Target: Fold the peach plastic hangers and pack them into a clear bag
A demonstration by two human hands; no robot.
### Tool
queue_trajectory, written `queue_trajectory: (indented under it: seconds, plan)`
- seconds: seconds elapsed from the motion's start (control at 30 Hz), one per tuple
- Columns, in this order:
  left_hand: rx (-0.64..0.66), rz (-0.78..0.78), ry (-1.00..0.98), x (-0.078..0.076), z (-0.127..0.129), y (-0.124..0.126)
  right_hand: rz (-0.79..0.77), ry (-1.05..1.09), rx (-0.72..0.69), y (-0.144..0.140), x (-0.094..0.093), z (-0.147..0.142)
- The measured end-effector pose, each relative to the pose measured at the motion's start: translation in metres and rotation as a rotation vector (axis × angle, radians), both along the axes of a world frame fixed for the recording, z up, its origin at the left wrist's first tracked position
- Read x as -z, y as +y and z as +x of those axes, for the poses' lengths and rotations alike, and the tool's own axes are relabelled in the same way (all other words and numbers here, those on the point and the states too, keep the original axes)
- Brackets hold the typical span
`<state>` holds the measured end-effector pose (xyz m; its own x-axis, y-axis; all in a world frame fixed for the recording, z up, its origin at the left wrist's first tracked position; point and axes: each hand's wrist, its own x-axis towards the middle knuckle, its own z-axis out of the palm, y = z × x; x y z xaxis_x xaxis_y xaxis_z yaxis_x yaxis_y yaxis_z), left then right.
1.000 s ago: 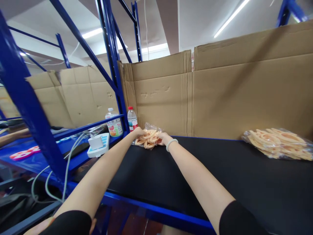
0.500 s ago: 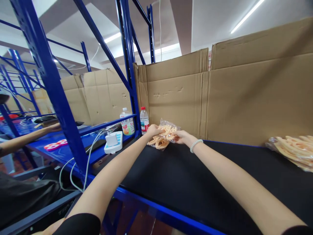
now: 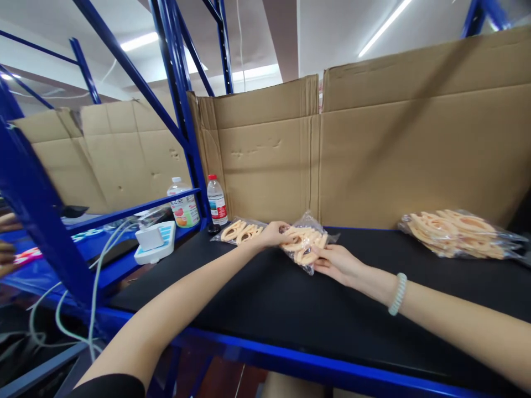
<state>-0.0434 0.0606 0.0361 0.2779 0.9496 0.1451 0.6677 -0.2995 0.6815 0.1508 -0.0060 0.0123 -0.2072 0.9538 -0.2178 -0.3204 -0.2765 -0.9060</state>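
Observation:
Between my two hands is a clear plastic bag (image 3: 305, 243) holding peach-coloured, loop-shaped pieces whose exact kind I cannot make out. My left hand (image 3: 274, 234) grips its left edge, and my right hand (image 3: 335, 262), below a pale beaded bracelet, pinches its lower right side. Just left of my left hand, a second bag of peach loop pieces (image 3: 240, 231) lies flat on the black tabletop (image 3: 265, 298). Farther right, a pile of similar bagged pieces (image 3: 456, 232) rests near the cardboard.
Tall cardboard panels (image 3: 265, 160) close off the back. A red-capped water bottle (image 3: 217, 202) and a larger labelled bottle (image 3: 183, 204) stand by the blue rack post (image 3: 182, 110). A white power strip (image 3: 155, 243) with cables sits left, where a co-worker's hand (image 3: 6, 254) shows.
My hands have moved right with one bag, off the other bag, which stays behind on the table. The view has turned to the right, showing more of the right-hand pile.

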Motion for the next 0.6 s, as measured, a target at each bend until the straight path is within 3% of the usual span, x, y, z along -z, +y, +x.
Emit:
queue_trajectory:
  seconds: [0.13,0.27,0.47,0.6]
  plan:
    - [-0.008,0.031,-0.012,0.010,0.006,0.000,-0.084,0.005,-0.025,-0.027,0.004,0.024]
    - [-0.121,0.129,0.006,0.014,0.005,0.002,0.066,-0.234,0.063,-0.029,-0.002,0.048]
    - [-0.157,0.212,0.169,0.021,0.026,-0.024,0.497,-0.488,0.218,0.019,-0.019,0.084]
    - [-0.177,0.201,0.296,0.030,0.050,-0.048,0.735,-0.683,0.105,0.053,-0.022,0.095]
